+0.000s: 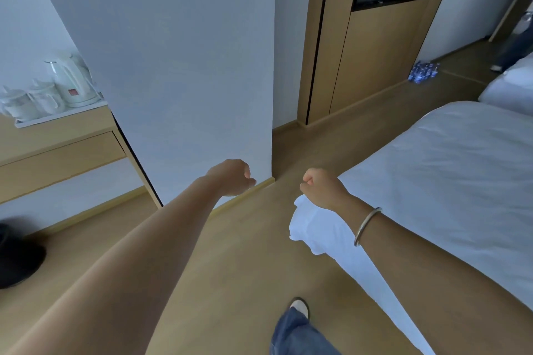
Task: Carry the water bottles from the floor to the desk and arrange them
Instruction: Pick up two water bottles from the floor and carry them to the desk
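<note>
A pack of water bottles [423, 71] with blue labels lies on the wooden floor far ahead at the upper right, against the wall beside the wooden panel. My left hand [232, 177] and my right hand [321, 187] are both held out in front of me at mid-frame, fingers curled into fists, holding nothing. A metal bangle sits on my right wrist. Both hands are far from the bottles. The wooden desk [57, 135] stands at the left, behind a white wall corner.
A white kettle [73, 79] and lidded cups [31, 101] stand on a tray on the desk. A white bed [450, 176] fills the right side, a second bed [510, 86] beyond it. A black object [17, 256] sits on the floor at left. Another person's legs [516, 49] stand far right.
</note>
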A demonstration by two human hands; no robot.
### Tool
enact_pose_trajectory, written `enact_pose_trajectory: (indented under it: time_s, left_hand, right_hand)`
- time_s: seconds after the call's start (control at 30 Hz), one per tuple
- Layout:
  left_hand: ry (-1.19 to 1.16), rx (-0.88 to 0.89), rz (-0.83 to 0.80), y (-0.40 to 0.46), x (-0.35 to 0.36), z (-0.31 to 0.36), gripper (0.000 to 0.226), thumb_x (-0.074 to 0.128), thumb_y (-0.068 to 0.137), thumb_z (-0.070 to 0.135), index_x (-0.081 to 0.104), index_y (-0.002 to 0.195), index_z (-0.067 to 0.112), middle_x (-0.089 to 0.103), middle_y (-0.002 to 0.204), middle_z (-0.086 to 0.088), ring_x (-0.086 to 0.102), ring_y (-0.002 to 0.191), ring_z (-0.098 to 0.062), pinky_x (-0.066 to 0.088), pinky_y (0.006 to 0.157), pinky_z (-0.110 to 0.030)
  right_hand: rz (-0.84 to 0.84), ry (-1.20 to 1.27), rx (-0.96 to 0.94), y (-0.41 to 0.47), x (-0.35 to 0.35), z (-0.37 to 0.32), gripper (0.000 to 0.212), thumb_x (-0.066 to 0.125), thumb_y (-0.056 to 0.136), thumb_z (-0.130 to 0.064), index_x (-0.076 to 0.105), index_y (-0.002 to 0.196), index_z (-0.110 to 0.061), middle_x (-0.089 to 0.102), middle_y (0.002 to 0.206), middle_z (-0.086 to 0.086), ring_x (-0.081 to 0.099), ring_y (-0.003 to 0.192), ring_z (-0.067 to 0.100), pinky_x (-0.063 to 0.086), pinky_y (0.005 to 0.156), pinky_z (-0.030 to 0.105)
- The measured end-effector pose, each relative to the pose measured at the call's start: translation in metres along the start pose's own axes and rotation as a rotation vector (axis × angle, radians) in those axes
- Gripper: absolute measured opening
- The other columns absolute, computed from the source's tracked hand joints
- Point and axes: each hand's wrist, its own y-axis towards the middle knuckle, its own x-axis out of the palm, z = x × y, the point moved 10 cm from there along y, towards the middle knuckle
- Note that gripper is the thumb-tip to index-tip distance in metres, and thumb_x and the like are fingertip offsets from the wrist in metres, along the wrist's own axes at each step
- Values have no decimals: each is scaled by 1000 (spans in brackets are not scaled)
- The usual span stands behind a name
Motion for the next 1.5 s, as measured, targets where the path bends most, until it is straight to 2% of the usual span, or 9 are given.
enact_pose_trajectory:
  time_s: [0.2, 0.47, 0.67, 0.83, 1.03, 1.17, 1.37, 1.43, 1.5]
  left_hand:
    - [30, 27, 15, 95, -33, 5, 37, 50, 92, 35, 58, 122, 13, 60, 123, -3, 56, 111, -23, 45, 91, -33]
    - [100, 71, 49, 246, -97, 37, 37, 47, 94, 34, 57, 123, 12, 59, 126, -4, 55, 115, -22, 42, 89, -29]
    - [70, 124, 20, 329, -85, 61, 42, 49, 93, 35, 50, 131, 17, 55, 133, -3, 53, 120, -23, 45, 101, -38]
    - [40, 177, -5, 393, -87, 79, 42, 48, 92, 36, 48, 132, 21, 56, 129, -2, 55, 114, -23, 48, 97, -36]
    - [127, 300, -39, 488, -114, 104, 39, 45, 93, 34, 51, 128, 17, 55, 128, -2, 52, 116, -23, 45, 96, -34]
    - [163, 391, -38, 559, -145, 120, 36, 46, 93, 33, 56, 122, 14, 56, 125, -4, 52, 114, -23, 45, 99, -37]
    - [231, 541, -74, 648, -174, 150, 33, 45, 93, 32, 61, 108, 8, 62, 111, -7, 58, 104, -25, 46, 90, -35]
    - [240, 584, -93, 676, -174, 161, 27, 44, 93, 32, 59, 96, 9, 60, 101, -6, 56, 93, -23, 44, 84, -32]
    - [229, 618, -124, 699, -166, 171, 17, 46, 92, 31, 48, 84, 16, 50, 88, -3, 47, 79, -22, 39, 76, -31]
  right_hand:
    - [-12, 40, -7, 103, -6, -7, 31, 46, 88, -17, 55, 113, 0, 61, 111, 18, 57, 105, 33, 47, 92, 42]
    - [27, 67, 8, 257, -57, 6, 29, 46, 89, -20, 57, 110, -4, 62, 106, 13, 58, 100, 30, 48, 88, 39]
    - [-3, 64, 87, 317, -64, 39, 30, 48, 88, -19, 57, 112, -4, 61, 110, 12, 58, 104, 30, 48, 92, 41]
    - [1, 89, 168, 363, -77, 59, 28, 47, 88, -20, 56, 111, -8, 60, 110, 10, 57, 103, 29, 46, 90, 37]
    - [70, 67, 246, 437, -98, 67, 28, 46, 86, -24, 57, 108, -11, 63, 111, 8, 59, 102, 27, 46, 89, 35]
    - [142, 79, 294, 493, -121, 63, 28, 46, 88, -26, 57, 111, -15, 61, 115, 4, 58, 104, 25, 45, 87, 31]
    - [212, 113, 376, 562, -150, 63, 32, 45, 88, -24, 58, 116, -14, 61, 118, 5, 56, 108, 25, 47, 91, 32]
    - [238, 114, 403, 578, -157, 67, 31, 45, 88, -21, 59, 113, -10, 63, 116, 9, 57, 106, 27, 48, 90, 35]
    - [242, 119, 434, 588, -160, 75, 30, 45, 89, -18, 60, 111, -7, 64, 113, 12, 58, 105, 29, 48, 91, 39]
